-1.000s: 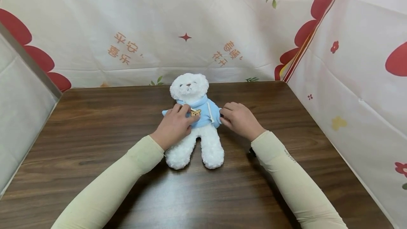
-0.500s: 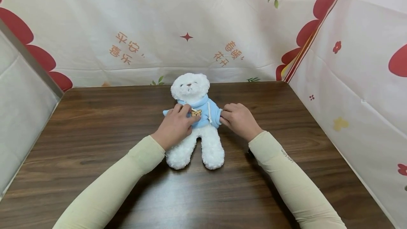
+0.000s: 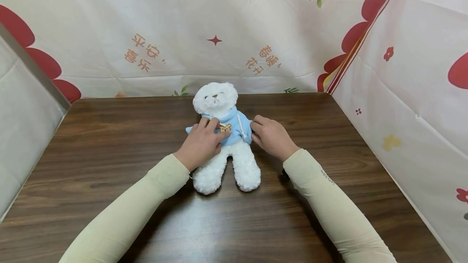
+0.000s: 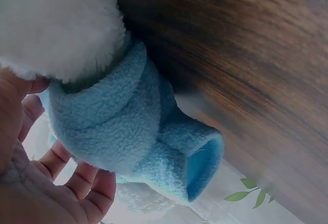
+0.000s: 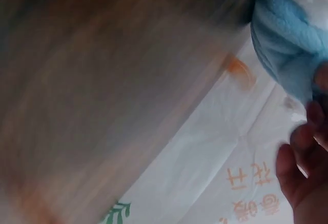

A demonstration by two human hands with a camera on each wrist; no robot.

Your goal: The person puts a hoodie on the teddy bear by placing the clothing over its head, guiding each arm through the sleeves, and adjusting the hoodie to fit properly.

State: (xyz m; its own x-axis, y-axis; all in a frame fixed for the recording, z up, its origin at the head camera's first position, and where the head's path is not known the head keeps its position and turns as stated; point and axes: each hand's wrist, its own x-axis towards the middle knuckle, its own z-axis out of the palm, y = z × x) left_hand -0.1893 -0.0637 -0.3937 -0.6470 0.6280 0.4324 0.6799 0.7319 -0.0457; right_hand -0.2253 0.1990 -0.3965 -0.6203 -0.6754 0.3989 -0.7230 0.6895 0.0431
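Note:
A white plush bear [image 3: 215, 97] in a light blue hoodie [image 3: 232, 136] lies on its back on the brown table, legs toward me. The left hand [image 3: 200, 143] lies across the hoodie's front and holds the cloth, its thumb at the hem in the left wrist view. There, the hoodie's sleeve [image 4: 179, 155] on that side sticks out, its cuff gaping with no paw showing. At the opposite side, the right hand [image 3: 272, 136] pinches the other sleeve [image 5: 292, 65]; its fingertips are partly hidden. A small bear-face patch [image 3: 225, 128] and white drawstrings show on the hoodie.
The dark wood-grain table [image 3: 109, 165] reaches back to a white printed cloth [image 3: 175, 19]. Another cloth wall [image 3: 420, 72] stands along the right edge, and a pale panel [image 3: 25, 104] along the left.
The right hand has shifted slightly left with the sleeve it grips. The bear has turned a little, head leftward and feet rightward. The left hand stays about where it was.

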